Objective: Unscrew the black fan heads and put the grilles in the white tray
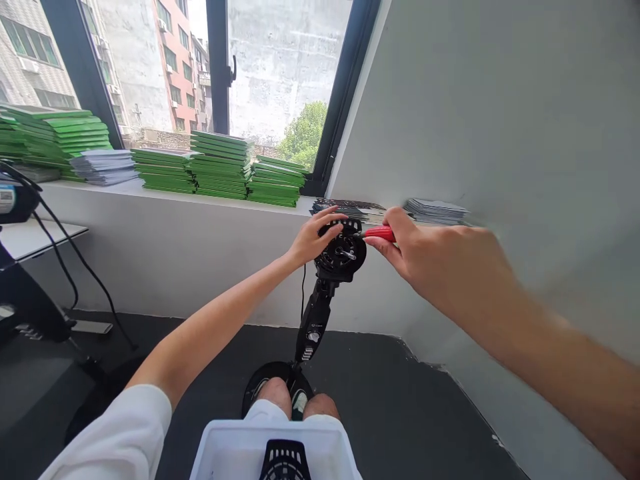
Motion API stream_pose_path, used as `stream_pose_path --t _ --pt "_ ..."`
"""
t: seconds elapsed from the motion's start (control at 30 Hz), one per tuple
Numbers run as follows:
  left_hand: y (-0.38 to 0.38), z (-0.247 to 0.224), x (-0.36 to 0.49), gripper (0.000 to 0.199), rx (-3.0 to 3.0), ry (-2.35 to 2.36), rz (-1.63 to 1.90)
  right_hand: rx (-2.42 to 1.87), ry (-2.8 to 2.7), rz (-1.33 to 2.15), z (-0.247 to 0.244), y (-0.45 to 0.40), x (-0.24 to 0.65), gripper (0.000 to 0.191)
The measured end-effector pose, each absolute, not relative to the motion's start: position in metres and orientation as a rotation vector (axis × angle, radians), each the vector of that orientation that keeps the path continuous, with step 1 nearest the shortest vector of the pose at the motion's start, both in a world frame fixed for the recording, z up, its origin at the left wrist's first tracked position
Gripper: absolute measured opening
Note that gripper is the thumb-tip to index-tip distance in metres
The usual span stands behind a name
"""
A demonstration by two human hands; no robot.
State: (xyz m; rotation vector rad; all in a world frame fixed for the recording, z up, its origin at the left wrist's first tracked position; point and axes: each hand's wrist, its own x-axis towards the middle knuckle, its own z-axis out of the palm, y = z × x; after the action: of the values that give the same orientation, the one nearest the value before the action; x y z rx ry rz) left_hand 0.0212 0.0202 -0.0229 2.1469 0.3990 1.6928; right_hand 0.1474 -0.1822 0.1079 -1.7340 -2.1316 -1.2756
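Note:
A black pedestal fan without its blades stands before me, and its round motor head [344, 257] has a metal shaft sticking out. My left hand [314, 239] grips the black vented cover [349, 225] at the top of that head, thumb in front and fingers over the upper edge. From the right, my right hand [413, 243] is closed round the red handle of a screwdriver [380, 233]. The screwdriver's tip points left at the cover's side; whether it sits in a screw is too small to tell. The fan's control column [315, 327] shows knobs and buttons.
A white plastic bin [225, 433] on my lap holds another black vented cover [285, 460]. Stacks of green booklets [220, 167] and grey papers [435, 211] line the windowsill. Dark equipment with cables [30, 293] stands at left. The fan's round base [253, 393] surrounds my feet.

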Motion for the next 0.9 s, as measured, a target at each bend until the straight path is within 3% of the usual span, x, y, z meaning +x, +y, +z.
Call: stream_pose_path --t 0.13,0.33,0.47,0.53,0.6,0.9 --pt "0.022 -0.027 0.033 0.038 2.105 0.343 1.765 -1.868 -2.006 -1.431 0.103 -0.185 0.141 0.057" --pt "0.016 -0.036 0.04 0.035 2.076 0.475 1.823 -1.995 -1.901 -1.388 0.097 -0.187 0.137 0.062" --pt "0.013 -0.036 0.038 0.036 2.069 0.493 1.83 -2.017 -1.954 -1.241 0.1 -0.186 0.14 0.041" --pt "0.012 -0.035 0.037 0.036 2.075 0.494 1.816 -1.873 -2.1 -1.072 0.099 -0.185 0.147 0.026" --pt "0.01 -0.036 0.037 0.036 2.083 0.493 1.811 -1.678 -2.173 -0.986 0.095 -0.185 0.156 0.024" --pt "0.007 -0.035 0.036 0.039 2.085 0.492 1.82 -1.457 -2.01 -1.518 0.079 -0.188 0.155 0.03"
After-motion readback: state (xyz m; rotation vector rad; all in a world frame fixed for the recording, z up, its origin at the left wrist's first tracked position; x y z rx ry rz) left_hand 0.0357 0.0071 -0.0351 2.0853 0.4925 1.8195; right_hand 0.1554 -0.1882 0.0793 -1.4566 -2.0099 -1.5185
